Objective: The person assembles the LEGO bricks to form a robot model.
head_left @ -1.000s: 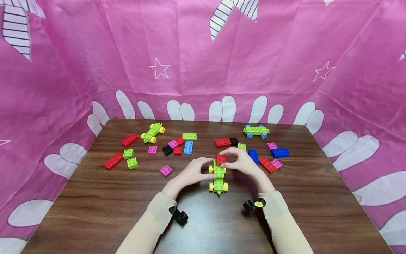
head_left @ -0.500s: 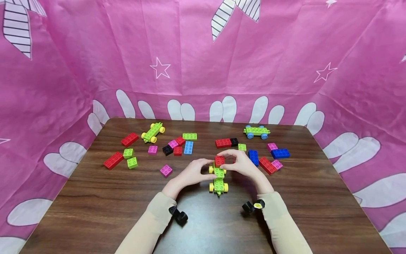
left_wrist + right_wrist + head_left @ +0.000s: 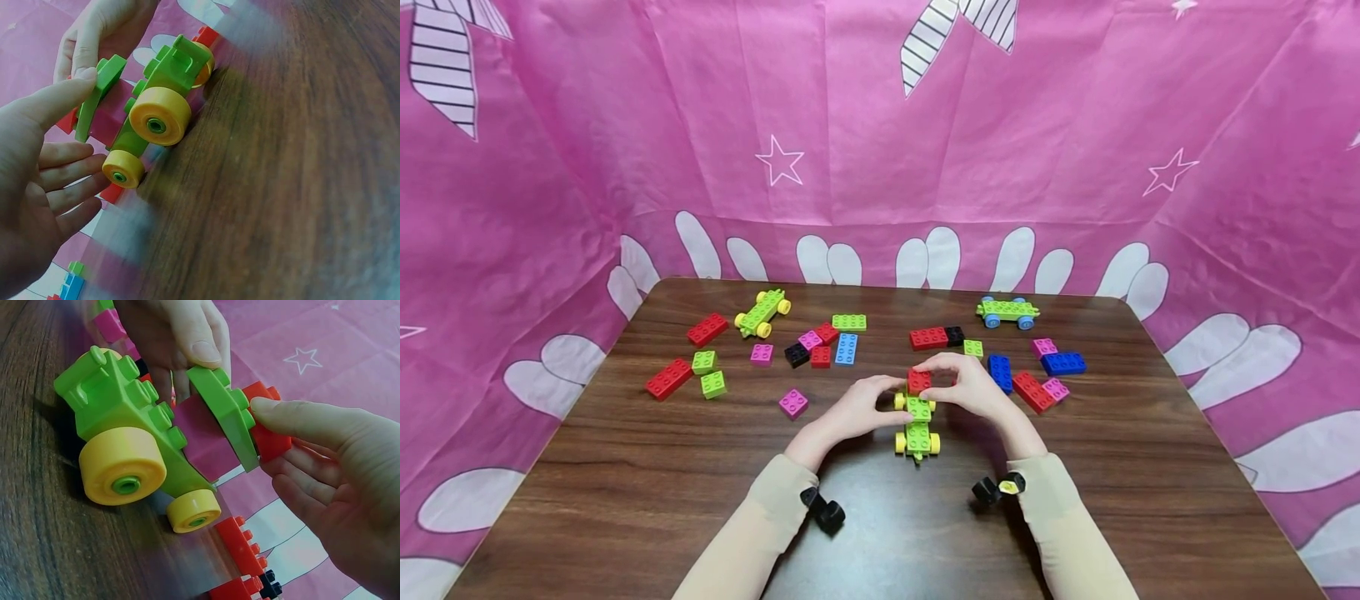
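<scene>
A toy car base (image 3: 917,439), green with yellow wheels, stands on the table between the hands. A pink brick (image 3: 203,439) sits on it, and a thin green brick (image 3: 225,419) lies over the pink one. My left hand (image 3: 865,407) holds the thin green brick, its thumb on the near edge and the other fingers about the far side. My right hand (image 3: 966,383) pinches a red brick (image 3: 919,382) between thumb and fingers. That red brick is at the far end of the green brick's top; whether it is fully pressed down I cannot tell.
On the wooden table (image 3: 647,500), another yellow-wheeled base (image 3: 762,313) stands back left and a blue-wheeled base (image 3: 1007,311) back right. Loose bricks lie around, including a light blue brick (image 3: 846,349), a dark blue brick (image 3: 1063,362) and a pink brick (image 3: 793,403). Pink cloth (image 3: 865,125) encloses the sides.
The right hand has shifted the red brick slightly left and down over the green brick, then barely moved. The left hand and the car base have stayed in place.
</scene>
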Tool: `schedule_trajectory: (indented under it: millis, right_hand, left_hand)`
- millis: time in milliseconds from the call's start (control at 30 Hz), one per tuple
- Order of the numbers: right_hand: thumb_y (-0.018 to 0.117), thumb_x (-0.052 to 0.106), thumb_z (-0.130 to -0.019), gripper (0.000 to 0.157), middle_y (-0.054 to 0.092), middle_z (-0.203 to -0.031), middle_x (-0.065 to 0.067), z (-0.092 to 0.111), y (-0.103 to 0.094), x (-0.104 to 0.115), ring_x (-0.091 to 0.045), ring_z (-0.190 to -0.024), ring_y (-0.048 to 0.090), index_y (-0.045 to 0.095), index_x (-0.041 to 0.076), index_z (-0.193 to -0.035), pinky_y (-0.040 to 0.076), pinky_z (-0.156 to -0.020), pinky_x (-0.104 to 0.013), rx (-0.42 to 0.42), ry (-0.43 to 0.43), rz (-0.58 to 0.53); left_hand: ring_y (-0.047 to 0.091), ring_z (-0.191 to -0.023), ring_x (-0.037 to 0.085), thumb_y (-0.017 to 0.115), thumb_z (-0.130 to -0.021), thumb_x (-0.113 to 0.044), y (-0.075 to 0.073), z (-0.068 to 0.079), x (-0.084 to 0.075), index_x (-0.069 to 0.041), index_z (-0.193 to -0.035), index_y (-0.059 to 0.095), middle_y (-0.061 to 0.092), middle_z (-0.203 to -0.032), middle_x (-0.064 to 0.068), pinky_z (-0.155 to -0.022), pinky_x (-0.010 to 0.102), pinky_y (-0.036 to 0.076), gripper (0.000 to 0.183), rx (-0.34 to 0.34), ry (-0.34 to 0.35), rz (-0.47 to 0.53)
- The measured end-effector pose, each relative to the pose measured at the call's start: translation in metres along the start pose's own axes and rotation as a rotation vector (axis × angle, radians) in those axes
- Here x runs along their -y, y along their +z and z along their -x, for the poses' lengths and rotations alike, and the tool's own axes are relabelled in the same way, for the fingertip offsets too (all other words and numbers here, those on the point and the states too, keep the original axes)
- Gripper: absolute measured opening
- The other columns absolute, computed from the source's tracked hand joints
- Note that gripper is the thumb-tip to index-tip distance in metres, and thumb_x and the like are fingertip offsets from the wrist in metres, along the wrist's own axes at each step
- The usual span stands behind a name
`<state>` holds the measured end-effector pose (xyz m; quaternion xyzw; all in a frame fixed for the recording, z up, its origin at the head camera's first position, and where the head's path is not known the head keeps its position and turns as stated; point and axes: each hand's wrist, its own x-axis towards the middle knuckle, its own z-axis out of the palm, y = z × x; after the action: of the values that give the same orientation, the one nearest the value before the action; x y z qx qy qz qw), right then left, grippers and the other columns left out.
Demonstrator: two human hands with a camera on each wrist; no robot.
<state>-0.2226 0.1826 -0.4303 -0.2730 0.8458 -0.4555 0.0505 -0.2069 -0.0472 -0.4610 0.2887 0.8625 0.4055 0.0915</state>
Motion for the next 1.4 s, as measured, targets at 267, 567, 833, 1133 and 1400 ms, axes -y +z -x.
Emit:
schedule_trajectory:
  millis: [267,567,833,1133,1400]
  right_hand:
    - [0.078,0.018,-0.081,0.035,0.069,-0.108,-0.008,-0.002,0.003,-0.002,-0.025,-0.107,0.060,0.070,0.007,-0.113,0.047,-0.095,-0.052,0.007,0.029,0.010]
    - [0.077,0.020,-0.082,0.035,0.070,-0.109,-0.007,-0.003,0.001,0.002,-0.025,-0.108,0.061,0.070,0.007,-0.114,0.048,-0.095,-0.051,0.025,0.042,0.035]
    - [0.074,0.019,-0.085,0.033,0.070,-0.111,-0.008,-0.002,0.000,0.002,-0.027,-0.110,0.061,0.070,0.007,-0.116,0.045,-0.098,-0.053,0.040,0.054,0.033]
    - [0.070,0.005,-0.086,0.031,0.069,-0.111,-0.018,0.002,-0.001,0.030,-0.034,-0.111,0.059,0.066,-0.004,-0.115,0.045,-0.098,-0.054,0.041,0.077,0.000]
    - [0.071,0.012,-0.086,0.032,0.070,-0.112,-0.012,-0.002,0.003,0.004,-0.029,-0.112,0.059,0.068,0.003,-0.117,0.044,-0.098,-0.052,0.022,0.087,0.005]
  left_hand:
    - [0.057,-0.118,0.023,0.071,-0.086,-0.036,0.001,-0.001,0.000,-0.004,-0.133,0.055,0.060,-0.131,0.011,-0.101,0.040,0.046,0.059,-0.006,0.000,0.013]
    - [0.058,-0.117,0.024,0.072,-0.086,-0.035,0.001,-0.002,0.000,-0.004,-0.132,0.056,0.060,-0.130,0.012,-0.100,0.041,0.046,0.058,-0.013,0.004,0.015]
    - [0.057,-0.118,0.024,0.071,-0.086,-0.036,0.001,-0.001,0.000,-0.003,-0.133,0.055,0.060,-0.130,0.012,-0.100,0.042,0.046,0.059,-0.004,0.004,-0.002]
    - [0.057,-0.119,0.025,0.071,-0.087,-0.036,0.002,0.000,0.000,-0.003,-0.133,0.054,0.059,-0.131,0.012,-0.101,0.042,0.046,0.059,-0.005,-0.009,0.012]
    - [0.056,-0.120,0.025,0.071,-0.087,-0.036,0.002,0.000,-0.001,-0.003,-0.133,0.055,0.059,-0.132,0.012,-0.102,0.043,0.045,0.059,-0.009,-0.009,0.009]
